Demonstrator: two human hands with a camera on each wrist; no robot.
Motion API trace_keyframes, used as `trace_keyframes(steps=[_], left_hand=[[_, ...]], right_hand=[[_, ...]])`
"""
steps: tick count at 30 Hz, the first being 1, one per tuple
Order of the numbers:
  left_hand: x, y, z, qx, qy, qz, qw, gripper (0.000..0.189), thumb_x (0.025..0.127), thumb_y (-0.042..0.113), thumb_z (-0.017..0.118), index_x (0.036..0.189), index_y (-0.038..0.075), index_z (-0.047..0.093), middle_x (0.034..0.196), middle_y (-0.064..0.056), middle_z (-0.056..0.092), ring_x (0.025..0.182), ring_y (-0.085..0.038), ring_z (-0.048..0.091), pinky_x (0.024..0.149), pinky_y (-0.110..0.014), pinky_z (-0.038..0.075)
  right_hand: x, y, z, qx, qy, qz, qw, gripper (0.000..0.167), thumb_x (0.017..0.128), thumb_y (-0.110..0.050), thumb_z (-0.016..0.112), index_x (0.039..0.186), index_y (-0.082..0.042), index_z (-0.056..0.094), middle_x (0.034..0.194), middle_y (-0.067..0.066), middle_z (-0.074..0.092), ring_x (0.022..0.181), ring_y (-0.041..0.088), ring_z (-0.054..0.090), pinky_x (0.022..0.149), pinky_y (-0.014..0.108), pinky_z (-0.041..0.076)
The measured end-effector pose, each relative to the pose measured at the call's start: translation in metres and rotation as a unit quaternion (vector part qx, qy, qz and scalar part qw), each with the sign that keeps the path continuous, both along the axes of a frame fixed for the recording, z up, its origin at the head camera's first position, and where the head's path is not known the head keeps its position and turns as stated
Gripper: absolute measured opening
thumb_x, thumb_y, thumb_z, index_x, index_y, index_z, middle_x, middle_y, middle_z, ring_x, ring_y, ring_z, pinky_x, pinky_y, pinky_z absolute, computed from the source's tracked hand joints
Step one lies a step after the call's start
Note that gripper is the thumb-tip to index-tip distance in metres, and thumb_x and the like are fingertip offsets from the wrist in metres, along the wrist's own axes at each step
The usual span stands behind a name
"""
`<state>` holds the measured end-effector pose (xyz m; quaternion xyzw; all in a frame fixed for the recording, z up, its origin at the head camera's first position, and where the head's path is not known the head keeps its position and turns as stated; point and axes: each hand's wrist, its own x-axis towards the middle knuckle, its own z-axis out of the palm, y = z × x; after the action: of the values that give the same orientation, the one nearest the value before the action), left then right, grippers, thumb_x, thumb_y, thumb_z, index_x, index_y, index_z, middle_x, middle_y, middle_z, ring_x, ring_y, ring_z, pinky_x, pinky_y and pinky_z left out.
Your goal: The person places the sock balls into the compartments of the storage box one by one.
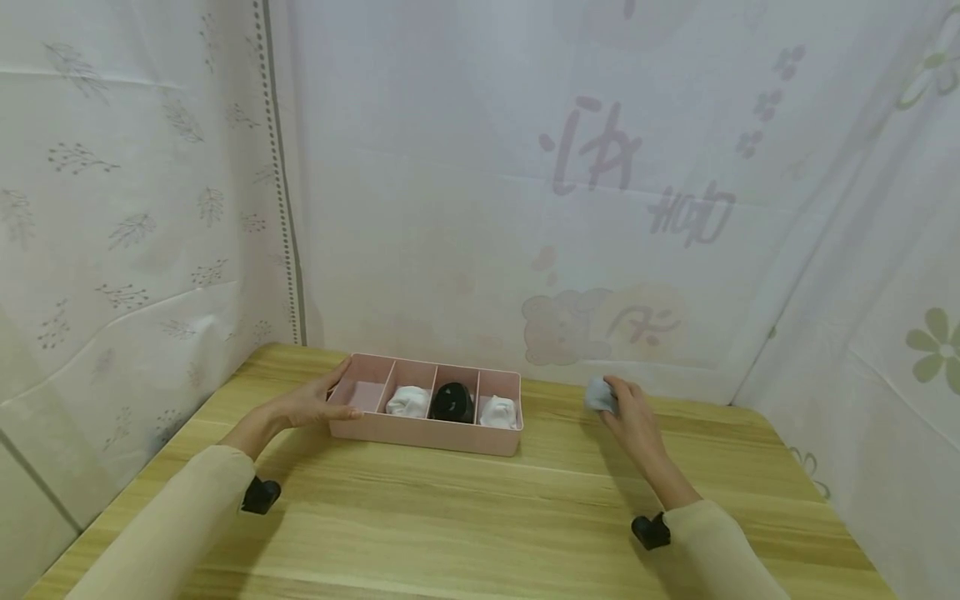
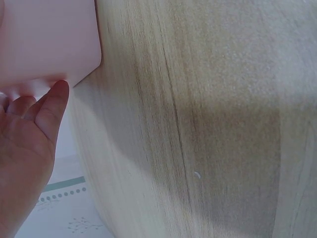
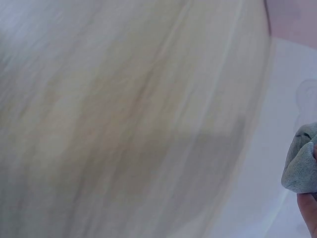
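A long pink box (image 1: 427, 433) with dividers stands toward the back of the table. My left hand (image 1: 318, 402) grips its left end, thumb along the front wall; in the left wrist view, the fingertips (image 2: 60, 91) touch the pink wall. The leftmost compartment (image 1: 366, 395) holds nothing. To its right come a white balled-up cloth (image 1: 408, 402), a black rolled bundle (image 1: 452, 403) and another white balled-up cloth (image 1: 498, 412). Right of the box, my right hand (image 1: 633, 421) pinches a grey balled-up sock (image 1: 600, 395) above the table. Only part of that sock shows in the right wrist view.
The wooden table (image 1: 420, 525) reaches back to a pale printed curtain (image 1: 450, 208). More patterned cloth hangs along the left and right sides. A black wrist mount (image 1: 261, 495) sits at the left cuff, and a second mount (image 1: 651, 531) at the right cuff.
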<state>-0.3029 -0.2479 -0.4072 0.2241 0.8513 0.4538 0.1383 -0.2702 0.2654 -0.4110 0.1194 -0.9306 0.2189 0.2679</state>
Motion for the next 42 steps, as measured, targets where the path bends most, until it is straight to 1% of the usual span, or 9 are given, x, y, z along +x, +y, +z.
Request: trace_keyframes(steps=[6, 10, 13, 17, 24, 28, 34, 42], left_hand=[[0.000, 0.000, 0.000, 0.001, -0.001, 0.001, 1.0000, 0.111, 0.081, 0.027, 0.074, 0.149, 0.001, -0.010, 0.151, -0.035, -0.004, 0.137, -0.053, 0.002, 0.106, -0.066, 0.012], [0.000, 0.000, 0.000, 0.006, -0.004, 0.003, 1.0000, 0.111, 0.080, 0.026, 0.075, 0.149, 0.000, -0.009, 0.151, -0.035, -0.005, 0.137, -0.053, 0.001, 0.107, -0.066, 0.011], [0.000, 0.000, 0.000, 0.007, -0.001, 0.003, 1.0000, 0.111, 0.080, 0.026, 0.075, 0.149, -0.001, -0.009, 0.151, -0.035, -0.004, 0.137, -0.053, 0.001, 0.107, -0.065, 0.011], [0.000, -0.001, -0.001, 0.007, 0.002, 0.003, 1.0000, 0.111, 0.080, 0.026, 0.075, 0.149, -0.002, -0.008, 0.150, -0.036, -0.003, 0.137, -0.053, 0.001, 0.107, -0.065, 0.011], [0.000, -0.001, -0.001, 0.010, -0.004, 0.002, 0.9999, 0.111, 0.080, 0.026, 0.075, 0.148, -0.001, -0.009, 0.150, -0.036, -0.004, 0.137, -0.053, 0.001, 0.107, -0.065, 0.010], [0.001, -0.001, 0.000, 0.011, -0.006, 0.001, 0.9999, 0.111, 0.081, 0.026, 0.074, 0.148, -0.001, -0.009, 0.151, -0.035, -0.005, 0.137, -0.052, 0.000, 0.107, -0.065, 0.010], [0.002, 0.000, 0.001, 0.009, -0.008, -0.001, 0.9999, 0.110, 0.081, 0.026, 0.074, 0.148, -0.001, -0.009, 0.151, -0.034, -0.006, 0.137, -0.052, 0.000, 0.107, -0.065, 0.010], [0.003, 0.000, 0.002, 0.009, -0.010, 0.003, 0.9999, 0.111, 0.081, 0.026, 0.074, 0.149, 0.000, -0.009, 0.151, -0.035, -0.005, 0.137, -0.052, 0.000, 0.107, -0.065, 0.010]], right_hand=[[0.001, -0.016, 0.014, -0.007, 0.025, 0.027, 0.9993, 0.053, 0.074, 0.008, 0.073, 0.123, 0.005, 0.052, 0.113, 0.030, 0.055, 0.097, 0.040, 0.058, 0.077, 0.049, 0.052], [0.001, -0.025, 0.020, -0.012, 0.027, 0.042, 0.9987, 0.053, 0.074, 0.007, 0.074, 0.123, 0.005, 0.052, 0.114, 0.029, 0.055, 0.096, 0.039, 0.059, 0.076, 0.046, 0.053], [0.002, -0.033, 0.025, -0.023, 0.014, 0.052, 0.9983, 0.053, 0.077, 0.005, 0.073, 0.126, 0.005, 0.051, 0.115, 0.029, 0.054, 0.097, 0.037, 0.059, 0.076, 0.044, 0.054], [0.001, -0.045, 0.032, -0.050, -0.008, 0.067, 0.9964, 0.053, 0.079, 0.005, 0.071, 0.127, 0.005, 0.049, 0.116, 0.029, 0.052, 0.098, 0.037, 0.059, 0.079, 0.043, 0.055], [0.000, -0.068, 0.040, -0.067, 0.002, 0.094, 0.9933, 0.052, 0.079, 0.004, 0.071, 0.126, 0.004, 0.050, 0.116, 0.026, 0.054, 0.099, 0.035, 0.060, 0.079, 0.039, 0.055], [-0.001, -0.082, 0.043, -0.077, 0.000, 0.105, 0.9915, 0.052, 0.078, 0.005, 0.071, 0.126, 0.004, 0.050, 0.117, 0.026, 0.053, 0.100, 0.035, 0.061, 0.080, 0.037, 0.055], [-0.002, -0.102, 0.048, -0.083, -0.015, 0.113, 0.9900, 0.054, 0.079, 0.005, 0.071, 0.128, 0.003, 0.049, 0.121, 0.026, 0.051, 0.103, 0.035, 0.060, 0.083, 0.035, 0.054], [-0.004, -0.129, 0.052, -0.102, -0.035, 0.143, 0.9839, 0.053, 0.081, 0.004, 0.069, 0.130, 0.001, 0.048, 0.122, 0.023, 0.052, 0.107, 0.034, 0.059, 0.086, 0.034, 0.053]])
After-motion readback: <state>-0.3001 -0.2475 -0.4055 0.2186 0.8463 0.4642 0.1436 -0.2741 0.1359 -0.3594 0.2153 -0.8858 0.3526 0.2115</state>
